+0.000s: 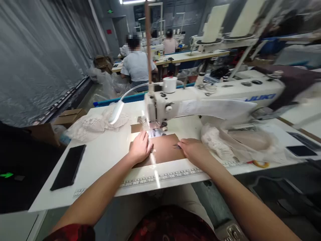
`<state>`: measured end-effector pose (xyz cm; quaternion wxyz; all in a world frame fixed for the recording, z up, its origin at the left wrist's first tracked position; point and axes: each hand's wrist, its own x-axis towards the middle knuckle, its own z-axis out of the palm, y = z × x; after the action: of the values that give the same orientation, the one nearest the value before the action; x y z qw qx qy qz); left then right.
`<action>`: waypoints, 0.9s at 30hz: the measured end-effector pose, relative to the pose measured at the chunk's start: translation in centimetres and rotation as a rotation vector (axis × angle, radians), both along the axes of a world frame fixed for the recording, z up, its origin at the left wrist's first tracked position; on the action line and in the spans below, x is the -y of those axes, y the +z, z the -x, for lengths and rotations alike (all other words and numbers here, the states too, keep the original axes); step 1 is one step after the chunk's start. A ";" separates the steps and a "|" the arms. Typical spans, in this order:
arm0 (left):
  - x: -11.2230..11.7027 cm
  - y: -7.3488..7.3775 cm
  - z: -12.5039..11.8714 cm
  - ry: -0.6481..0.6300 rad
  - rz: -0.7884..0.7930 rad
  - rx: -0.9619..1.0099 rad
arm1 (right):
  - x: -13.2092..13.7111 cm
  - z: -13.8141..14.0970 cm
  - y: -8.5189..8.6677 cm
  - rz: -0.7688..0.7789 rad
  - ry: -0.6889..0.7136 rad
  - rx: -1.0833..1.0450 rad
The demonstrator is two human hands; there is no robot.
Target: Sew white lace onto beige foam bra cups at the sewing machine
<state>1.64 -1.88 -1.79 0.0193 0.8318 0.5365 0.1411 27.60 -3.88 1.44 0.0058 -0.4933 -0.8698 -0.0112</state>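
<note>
Two forearms are extended over one table's front edge. Mounted: one sewing machine. Laid before it: one brown panel, open surface toward one black slab by the left edge. Left hand: rested on panel, grip cannot be told. Right hand: clamped on one dark tool.

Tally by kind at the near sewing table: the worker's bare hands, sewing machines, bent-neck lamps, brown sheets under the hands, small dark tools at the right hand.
Bare hands: 2 (left hand, right hand)
Sewing machine: 1
Bent-neck lamp: 1
Brown sheet: 1
Small dark tool: 1
Total: 6
</note>
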 end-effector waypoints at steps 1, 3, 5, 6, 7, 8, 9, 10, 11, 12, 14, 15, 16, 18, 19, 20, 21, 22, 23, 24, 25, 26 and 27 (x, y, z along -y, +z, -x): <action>1.0 -0.1 -0.1 -0.008 0.013 -0.046 | 0.2 -0.2 -0.2 -0.005 -0.001 -0.008; 3.3 -0.3 -0.2 -0.001 0.033 -0.109 | 0.2 -0.4 -0.6 -0.021 -0.010 -0.030; 5.8 -0.4 -0.2 -0.048 0.045 -0.153 | -0.1 -0.6 -1.2 -0.051 -0.040 -0.064; 7.1 -0.4 -0.1 -0.091 0.054 -0.174 | -0.2 -0.7 -1.5 -0.071 -0.061 -0.083; 8.2 -0.4 -0.1 -0.137 0.051 -0.190 | -0.2 -0.8 -1.7 -0.090 -0.078 -0.103; 9.3 -0.4 0.0 -0.182 0.049 -0.209 | -0.2 -1.0 -1.8 -0.105 -0.088 -0.120; 10.3 -0.4 0.0 -0.218 0.036 -0.219 | 0.0 -1.3 -1.8 -0.127 -0.084 -0.147; 11.1 -0.4 0.1 -0.246 0.015 -0.218 | 0.4 -1.9 -1.7 -0.169 -0.068 -0.191; 11.8 -0.5 0.1 -0.271 -0.009 -0.211 | 0.9 -2.6 -1.5 -0.237 -0.048 -0.255; 12.4 -0.7 0.1 -0.278 -0.036 -0.194 | 1.5 -3.5 -1.1 -0.333 -0.032 -0.335; 13.3 -1.0 0.0 -0.244 -0.090 -0.139 | 3.0 -5.9 -0.4 -0.585 -0.064 -0.503; 13.6 -1.2 -0.1 -0.215 -0.111 -0.108 | 3.7 -7.2 -0.1 -0.700 -0.126 -0.553; 13.9 -1.4 -0.3 -0.187 -0.126 -0.078 | 4.3 -8.6 0.0 -0.779 -0.204 -0.556; 14.1 -1.7 -0.6 -0.148 -0.138 -0.032 | 4.9 -11.0 -0.2 -0.756 -0.376 -0.443; 14.0 -1.8 -0.8 -0.147 -0.140 -0.016 | 4.9 -11.9 -0.7 -0.700 -0.446 -0.373; 13.9 -1.8 -1.0 -0.155 -0.135 -0.005 | 4.6 -12.7 -1.2 -0.634 -0.462 -0.322; 13.8 -1.8 -1.2 -0.169 -0.127 0.007 | 4.2 -13.3 -1.9 -0.562 -0.442 -0.297; 13.6 -1.7 -1.3 -0.185 -0.111 0.026 | 3.7 -13.8 -2.5 -0.505 -0.419 -0.299; 13.5 -1.6 -1.5 -0.201 -0.078 0.053 | 3.1 -14.1 -2.9 -0.482 -0.411 -0.313; 13.4 -1.3 -1.8 -0.215 -0.026 0.095 | 2.6 -14.4 -3.2 -0.487 -0.413 -0.333; 13.4 -1.0 -2.0 -0.217 0.047 0.157 | 2.1 -14.5 -3.2 -0.525 -0.424 -0.378; 13.4 -0.7 -2.4 -0.204 0.138 0.243 | 1.9 -14.5 -2.8 -0.589 -0.430 -0.440; 13.5 -0.4 -2.8 -0.181 0.244 0.353 | 1.8 -14.2 -2.2 -0.665 -0.421 -0.516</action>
<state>4.42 -15.33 -2.15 0.2259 0.8305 0.4608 0.2164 41.85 -5.70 -0.77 0.3769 -0.6169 -0.6704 -0.1671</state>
